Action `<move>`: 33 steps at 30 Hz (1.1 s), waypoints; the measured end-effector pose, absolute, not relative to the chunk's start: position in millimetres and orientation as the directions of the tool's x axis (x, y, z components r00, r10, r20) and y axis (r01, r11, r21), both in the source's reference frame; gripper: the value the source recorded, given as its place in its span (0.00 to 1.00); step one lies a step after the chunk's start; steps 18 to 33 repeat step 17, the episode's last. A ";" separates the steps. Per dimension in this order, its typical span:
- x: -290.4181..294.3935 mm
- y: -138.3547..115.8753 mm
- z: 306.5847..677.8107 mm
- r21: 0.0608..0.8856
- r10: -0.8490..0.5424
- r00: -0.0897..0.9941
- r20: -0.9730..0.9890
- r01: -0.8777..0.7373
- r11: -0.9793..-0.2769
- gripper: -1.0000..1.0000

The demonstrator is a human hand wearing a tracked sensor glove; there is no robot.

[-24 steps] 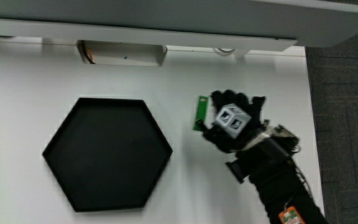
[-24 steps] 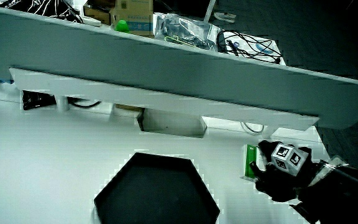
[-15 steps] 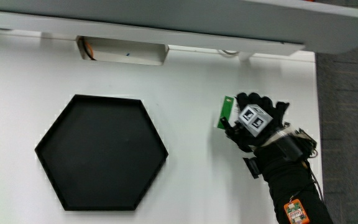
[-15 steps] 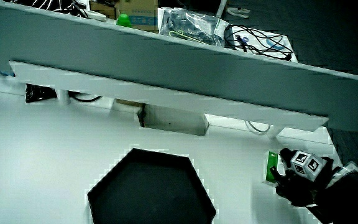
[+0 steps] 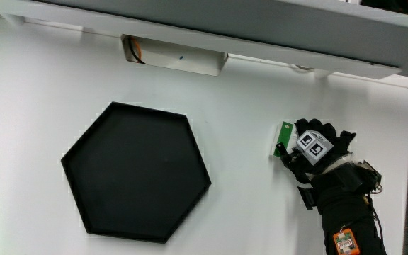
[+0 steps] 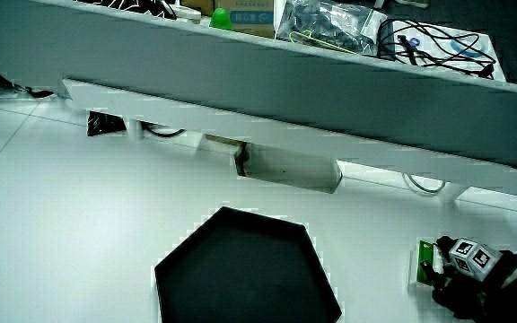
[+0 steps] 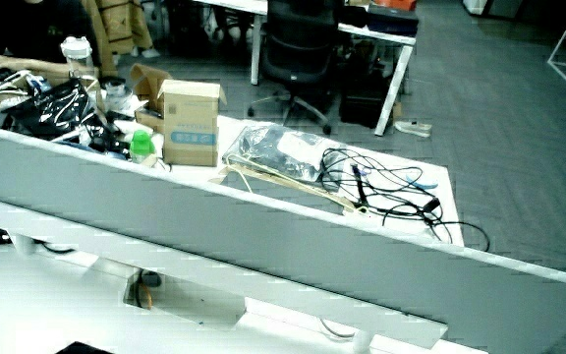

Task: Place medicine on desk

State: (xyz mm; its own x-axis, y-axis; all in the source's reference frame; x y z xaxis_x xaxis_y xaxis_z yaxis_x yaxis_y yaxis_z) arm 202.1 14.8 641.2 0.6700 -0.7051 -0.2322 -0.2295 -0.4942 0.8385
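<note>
The medicine is a small green box (image 5: pixel 283 137) standing on its edge on or just above the white table, between the black tray and the table's side edge. The gloved hand (image 5: pixel 292 149) is shut on it, fingers curled round its side, with the patterned cube (image 5: pixel 315 146) on the back of the hand. The forearm (image 5: pixel 346 212) runs back toward the person. A side view shows the same green box (image 6: pixel 424 261) in the hand (image 6: pixel 442 274). I cannot tell whether the box touches the table.
A black hexagonal tray (image 5: pixel 137 173) lies on the table, also seen in a side view (image 6: pixel 240 274). The low partition (image 5: pixel 261 32) has a white housing (image 5: pixel 176 57) under it. In a side view, a cardboard box (image 7: pixel 190 123) and cables (image 7: pixel 381 187) lie past the partition (image 7: pixel 214 236).
The hand, still holding the green box, has moved away from the tray toward the table's side edge. The tray has stayed where it was.
</note>
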 end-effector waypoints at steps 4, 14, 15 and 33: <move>203.2 13.2 646.8 0.877 -0.693 0.688 -0.216 -0.176 -0.448 0.50; 218.2 22.6 641.3 0.855 -0.639 0.746 -0.188 -0.196 -0.480 0.05; 218.6 23.1 638.1 0.840 -0.632 0.750 -0.195 -0.205 -0.502 0.00; 219.4 27.9 631.1 0.801 -0.620 0.766 -0.169 -0.260 -0.539 0.00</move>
